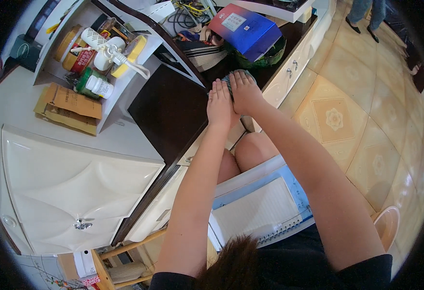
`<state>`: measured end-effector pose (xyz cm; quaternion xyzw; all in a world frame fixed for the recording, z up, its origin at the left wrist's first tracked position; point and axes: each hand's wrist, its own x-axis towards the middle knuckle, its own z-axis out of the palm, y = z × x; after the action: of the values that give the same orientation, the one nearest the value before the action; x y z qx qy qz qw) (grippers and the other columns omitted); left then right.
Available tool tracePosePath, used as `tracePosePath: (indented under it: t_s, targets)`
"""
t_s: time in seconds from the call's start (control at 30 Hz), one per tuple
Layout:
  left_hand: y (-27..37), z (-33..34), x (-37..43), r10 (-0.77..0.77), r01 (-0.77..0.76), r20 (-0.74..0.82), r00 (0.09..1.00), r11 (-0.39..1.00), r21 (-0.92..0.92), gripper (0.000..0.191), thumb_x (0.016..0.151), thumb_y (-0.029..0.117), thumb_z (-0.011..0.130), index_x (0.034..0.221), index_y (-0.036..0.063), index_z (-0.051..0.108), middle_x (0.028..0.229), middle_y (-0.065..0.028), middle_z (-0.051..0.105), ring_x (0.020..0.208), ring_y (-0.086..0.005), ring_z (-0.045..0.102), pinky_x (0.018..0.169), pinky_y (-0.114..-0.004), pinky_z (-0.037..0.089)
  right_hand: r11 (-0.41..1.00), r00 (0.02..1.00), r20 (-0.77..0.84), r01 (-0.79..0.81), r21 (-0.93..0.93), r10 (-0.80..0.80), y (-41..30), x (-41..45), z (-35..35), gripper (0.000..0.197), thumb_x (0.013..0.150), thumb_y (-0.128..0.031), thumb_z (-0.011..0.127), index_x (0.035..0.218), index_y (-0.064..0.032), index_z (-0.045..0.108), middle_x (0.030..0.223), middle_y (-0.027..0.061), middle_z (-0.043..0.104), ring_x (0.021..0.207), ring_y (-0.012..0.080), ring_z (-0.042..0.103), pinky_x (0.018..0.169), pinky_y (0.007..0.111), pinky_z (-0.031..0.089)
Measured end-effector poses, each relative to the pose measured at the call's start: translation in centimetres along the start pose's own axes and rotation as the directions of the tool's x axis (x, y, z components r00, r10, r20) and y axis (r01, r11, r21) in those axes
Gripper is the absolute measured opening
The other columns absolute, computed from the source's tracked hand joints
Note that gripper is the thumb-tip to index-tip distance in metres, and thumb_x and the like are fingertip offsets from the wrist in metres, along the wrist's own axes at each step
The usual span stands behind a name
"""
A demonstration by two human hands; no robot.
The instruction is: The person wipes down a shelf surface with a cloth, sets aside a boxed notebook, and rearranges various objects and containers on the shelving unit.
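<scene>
Both my hands lie side by side on a folded grey-green cloth (227, 80), on the dark countertop of a white cabinet. My right hand (247, 92) covers most of it, with the fingers stretched forward over the far edge. My left hand (219, 105) rests close against it, fingers together and fingertips at the cloth's left side. Most of the cloth is hidden under the hands. Just beyond them stands a blue and red box (246, 30), on or against a green round object (264, 58) that it partly hides. A striped fabric item (206, 54) lies to the left.
A spiral notebook (255, 206) lies in a white tray or drawer (248, 175) over my lap. The shelf (125, 83) at left holds jars, a white bottle (99, 87) and a power strip (107, 54). Paper packets (70, 105) lie beside it. A person's legs (366, 14) stand at upper right.
</scene>
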<state>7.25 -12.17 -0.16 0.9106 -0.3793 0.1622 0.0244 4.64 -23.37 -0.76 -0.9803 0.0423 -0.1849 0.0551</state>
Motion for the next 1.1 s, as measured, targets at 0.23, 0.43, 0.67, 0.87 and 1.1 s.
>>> tracePosePath:
  t_s: [0.23,0.43,0.67,0.87,1.1]
  targets:
    - [0.6,-0.1,-1.1,-0.020,0.017,0.041,0.999,0.998,0.060,0.094,0.067,0.038,0.067,0.135,-0.0036,0.017,0.141,-0.0191,0.022,0.131,-0.0294,0.023,0.106,-0.036,0.022,0.999,0.999,0.039,0.005,-0.049,-0.003,-0.5,-1.8,-1.5,0.067,0.071,-0.023,0.052,0.127,0.0090,0.032,0.130,0.0244,0.036,0.125,0.0330,0.032,0.105,0.038,0.020]
    - [1.7,-0.9,-2.0,-0.022,0.018,0.076,0.997,0.999,0.046,0.093,0.068,0.036,0.066,0.136,-0.0038,0.016,0.142,-0.0191,0.020,0.132,-0.0291,0.021,0.107,-0.036,0.021,0.999,0.999,0.032,-0.017,-0.050,0.019,-0.4,-3.2,-1.6,0.066,0.070,-0.023,0.053,0.125,0.0099,0.033,0.129,0.0256,0.037,0.123,0.0328,0.034,0.104,0.037,0.022]
    - [1.9,-0.9,-2.8,-0.010,0.003,0.119,0.993,0.999,0.053,0.090,0.071,0.036,0.063,0.136,-0.0050,0.016,0.142,-0.0199,0.017,0.133,-0.0297,0.018,0.107,-0.037,0.018,0.998,1.000,-0.002,-0.017,-0.054,0.017,-0.6,-4.2,-1.7,0.058,0.073,-0.021,0.050,0.120,0.0109,0.037,0.124,0.0264,0.041,0.119,0.0338,0.039,0.101,0.037,0.028]
    - [1.6,-1.0,-3.5,0.003,0.001,0.077,0.997,0.999,-0.054,0.087,0.071,0.034,0.063,0.135,-0.0056,0.018,0.142,-0.0205,0.017,0.133,-0.0297,0.018,0.107,-0.038,0.019,1.000,0.997,-0.070,-0.020,0.016,0.021,-1.0,-4.7,-1.9,0.050,0.078,-0.019,0.044,0.117,0.0109,0.040,0.123,0.0268,0.043,0.118,0.0349,0.040,0.100,0.038,0.029]
    - [1.8,-1.5,-3.0,0.002,0.004,0.066,0.998,0.996,-0.086,0.087,0.071,0.034,0.063,0.135,-0.0060,0.019,0.141,-0.0215,0.020,0.133,-0.0302,0.020,0.107,-0.039,0.020,1.000,0.997,-0.078,0.001,-0.029,-0.003,-0.5,-3.7,-1.3,0.053,0.078,-0.020,0.043,0.120,0.0121,0.041,0.124,0.0275,0.043,0.119,0.0359,0.041,0.101,0.039,0.028]
